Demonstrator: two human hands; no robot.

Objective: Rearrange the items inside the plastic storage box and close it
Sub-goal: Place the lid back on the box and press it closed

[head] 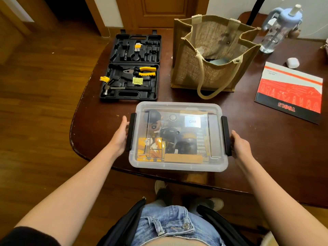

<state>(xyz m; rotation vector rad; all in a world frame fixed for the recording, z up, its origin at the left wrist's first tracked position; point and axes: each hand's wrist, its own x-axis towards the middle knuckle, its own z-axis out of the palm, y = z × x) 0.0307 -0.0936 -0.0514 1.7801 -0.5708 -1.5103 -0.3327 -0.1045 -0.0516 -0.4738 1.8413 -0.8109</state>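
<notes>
With the lidded storage box near the table edge, your left hand and right hand rest open-fingered against its black latches; the closing step appears in hand: press both down.

1. We had the clear plastic storage box, its lid on, at the near edge of the dark wooden table.
2. Our left hand lay against its left black latch, our right hand against its right black latch.
3. Behind the box to the left lay the open black plastic tool case.
4. Right of that case stood the woven jute tote bag.
5. Farther right lay the red-and-white tool booklet, with the clear drinking bottle behind it.
</notes>
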